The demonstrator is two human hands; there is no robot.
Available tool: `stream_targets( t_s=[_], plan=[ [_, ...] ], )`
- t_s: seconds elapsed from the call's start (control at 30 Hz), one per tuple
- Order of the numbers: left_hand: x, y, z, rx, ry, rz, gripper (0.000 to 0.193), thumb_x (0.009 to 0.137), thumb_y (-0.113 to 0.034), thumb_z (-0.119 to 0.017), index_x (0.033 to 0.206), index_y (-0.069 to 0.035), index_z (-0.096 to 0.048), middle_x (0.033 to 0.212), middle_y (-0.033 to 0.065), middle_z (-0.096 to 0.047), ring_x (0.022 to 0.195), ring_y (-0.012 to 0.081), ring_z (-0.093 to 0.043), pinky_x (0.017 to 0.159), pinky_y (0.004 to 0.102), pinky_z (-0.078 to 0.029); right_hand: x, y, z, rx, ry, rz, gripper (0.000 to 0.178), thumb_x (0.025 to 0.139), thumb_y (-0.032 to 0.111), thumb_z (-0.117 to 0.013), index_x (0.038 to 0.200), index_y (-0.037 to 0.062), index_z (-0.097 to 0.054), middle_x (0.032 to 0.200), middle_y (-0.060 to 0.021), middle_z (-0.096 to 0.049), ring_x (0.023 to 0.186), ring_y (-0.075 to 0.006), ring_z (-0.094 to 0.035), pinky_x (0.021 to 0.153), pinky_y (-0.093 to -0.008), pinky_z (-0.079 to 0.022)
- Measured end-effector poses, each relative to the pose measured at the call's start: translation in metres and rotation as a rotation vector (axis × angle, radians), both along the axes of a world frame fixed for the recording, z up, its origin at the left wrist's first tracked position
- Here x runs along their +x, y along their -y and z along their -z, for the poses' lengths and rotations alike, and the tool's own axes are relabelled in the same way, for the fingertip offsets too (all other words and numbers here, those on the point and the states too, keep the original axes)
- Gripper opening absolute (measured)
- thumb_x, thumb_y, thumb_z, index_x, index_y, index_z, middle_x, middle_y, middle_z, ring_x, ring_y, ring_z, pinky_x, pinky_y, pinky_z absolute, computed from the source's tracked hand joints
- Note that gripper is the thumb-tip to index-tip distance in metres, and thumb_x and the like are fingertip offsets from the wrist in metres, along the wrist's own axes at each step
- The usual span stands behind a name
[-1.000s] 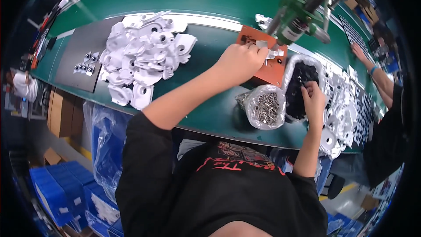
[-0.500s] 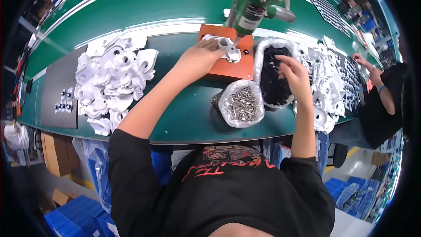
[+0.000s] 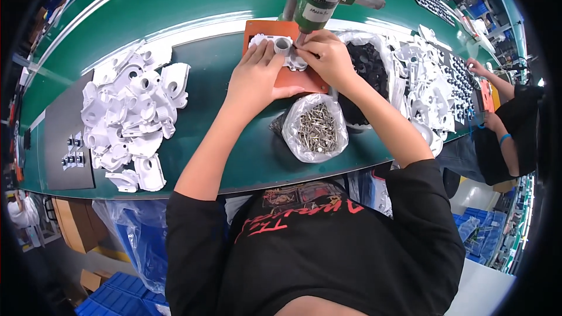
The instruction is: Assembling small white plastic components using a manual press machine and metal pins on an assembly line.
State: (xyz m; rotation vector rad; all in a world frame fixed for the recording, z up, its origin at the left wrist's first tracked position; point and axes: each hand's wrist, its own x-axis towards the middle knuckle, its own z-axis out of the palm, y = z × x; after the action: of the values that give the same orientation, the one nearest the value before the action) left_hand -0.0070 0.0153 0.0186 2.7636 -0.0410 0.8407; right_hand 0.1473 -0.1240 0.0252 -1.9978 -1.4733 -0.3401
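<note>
A white plastic part (image 3: pixel 294 64) with a round collar sits on the orange fixture (image 3: pixel 253 27) beneath the green press-like machine head (image 3: pixel 313 0). My left hand (image 3: pixel 256 75) lies with its fingers flat over the left side of this part, thumb spread toward the fixture's front edge. My right hand (image 3: pixel 331 61) is at the part's right side, just by the machine's tip, its fingers pinched together. Whatever is in that pinch is too small and covered to make out. Just in front of the fixture stands a clear bag of metal screws (image 3: pixel 318 131).
Piled white plastic parts (image 3: pixel 132 111) cover the left of the green bench, beside a dark board (image 3: pixel 64 169) with small metal pieces. A plastic-lined bin of black parts (image 3: pixel 367 67) and more white parts (image 3: pixel 430 90) are on the right. A co-worker's arm (image 3: pixel 508 149) shows farther right.
My right hand has left the bin of black parts and moved left to the white part on the fixture, its fingers now pinched. My left hand stays on that part. The whole view has shifted.
</note>
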Motion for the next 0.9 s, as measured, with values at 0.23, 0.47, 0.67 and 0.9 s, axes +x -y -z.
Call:
stream_targets(
  t_s=[0.23,0.47,0.67,0.9],
  plan=[
    [0.004,-0.002,0.004,0.036,0.077,0.002,0.07,0.061,-0.053,-0.076,0.1,0.001,-0.056,0.114,0.0236,-0.058,0.113,0.0363,-0.055,0.098,0.0408,-0.043,-0.008,0.006,-0.007,-0.042,0.06,-0.095,0.02,0.079,0.025,-0.066,0.087,0.0082,-0.072,0.087,-0.0084,-0.067,0.098,-0.0265,-0.058,0.086,-0.0401,-0.045],
    [0.001,-0.003,0.003,-0.004,0.024,-0.012,0.069,0.063,-0.052,-0.076,0.105,-0.001,-0.057,0.119,0.0212,-0.057,0.115,0.0358,-0.054,0.099,0.0406,-0.042,-0.036,0.024,-0.046,-0.202,0.138,-0.006,0.021,0.078,0.015,-0.067,0.095,0.0027,-0.068,0.102,-0.0116,-0.061,0.102,-0.0303,-0.053,0.091,-0.0412,-0.042],
    [-0.001,-0.003,0.006,-0.034,0.029,-0.016,0.068,0.065,-0.052,-0.076,0.107,-0.002,-0.058,0.123,0.0213,-0.056,0.117,0.037,-0.052,0.1,0.041,-0.041,-0.081,0.074,-0.063,-0.341,0.023,-0.173,0.014,0.069,0.007,-0.07,0.082,0.0058,-0.065,0.084,-0.0075,-0.052,0.082,-0.0249,-0.05,0.074,-0.0367,-0.041],
    [0.001,-0.002,0.003,-0.053,0.025,-0.016,0.067,0.066,-0.053,-0.074,0.106,-0.002,-0.058,0.124,0.0214,-0.055,0.119,0.0376,-0.049,0.1,0.0421,-0.041,-0.092,0.078,-0.037,-0.353,0.197,-0.031,0.012,0.071,0.012,-0.069,0.078,0.0038,-0.063,0.08,-0.0045,-0.05,0.081,-0.0229,-0.049,0.073,-0.0339,-0.04]
  ],
)
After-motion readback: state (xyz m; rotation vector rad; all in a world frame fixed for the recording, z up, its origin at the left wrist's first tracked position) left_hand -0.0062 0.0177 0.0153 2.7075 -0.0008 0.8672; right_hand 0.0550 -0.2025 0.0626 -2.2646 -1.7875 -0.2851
